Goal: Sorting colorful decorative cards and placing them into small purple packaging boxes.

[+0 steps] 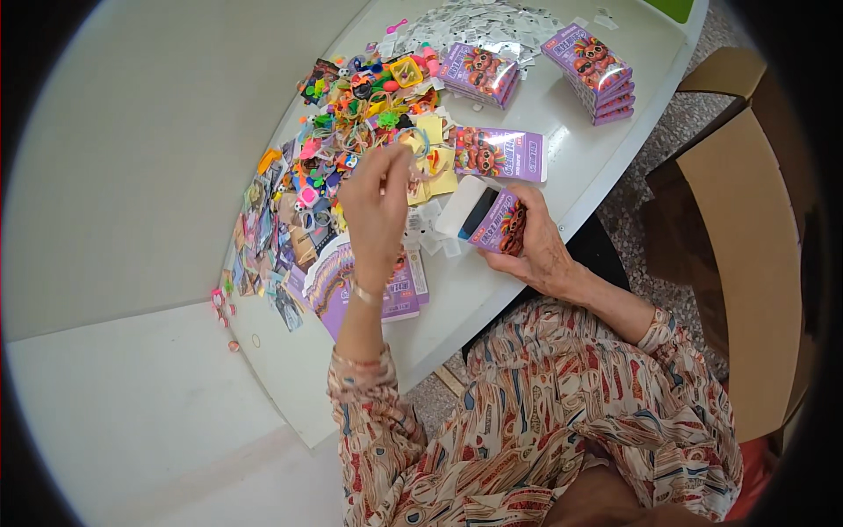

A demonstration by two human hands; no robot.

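Note:
My right hand [537, 246] grips a small purple printed box [494, 220] with its white flap open, tilted above the white table [492, 299]. Raised a little to its left, my left hand [379, 211] pinches a small pale item [421, 172] between the fingertips; I cannot tell what it is. Just beyond the left hand lies a heap of small colourful toys and rings [364, 114]. A closed purple box [500, 155] lies flat just past the held box.
Two stacks of purple boxes [594, 70] [479, 74] stand at the far side, with a pile of small white packets [479, 25] behind them. Printed cards [268, 237] and flat purple sheets [342, 290] lie at the left. Brown cardboard cartons [746, 246] stand at my right.

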